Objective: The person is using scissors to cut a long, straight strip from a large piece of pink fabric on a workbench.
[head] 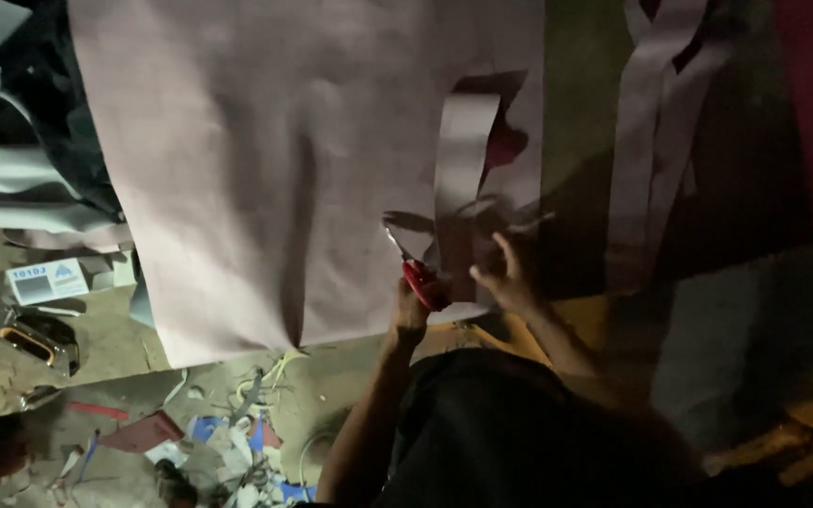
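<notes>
1. A large sheet of pale pink paper lies spread over the far and middle part of the scene; its near edge ends just beyond the person's hands.
2. The left hand is closed round the red handles of a pair of scissors, gripping them; the thin blades point away from the person, up onto the sheet near its near right corner.
3. The right hand sits just right of the scissors with fingers partly spread and curled, touching the paper at the foot of a cut strip. Whether it pinches the paper or only presses on it cannot be told in the dim light.
4. That strip curls up from the sheet, and a dark reddish gap shows just right of it.
5. Further right, long pale paper strips lie over a dark surface, well apart from the hands.
6. At the left, near the sheet's left edge, a small white box with a blue and grey printed label lies flat; it is rectangular.
7. Just nearer than the box lies a metal stapler-like tool with an orange part.
8. Near and left of the person's arm, a litter of paper scraps, white, blue and red, covers the floor.
</notes>
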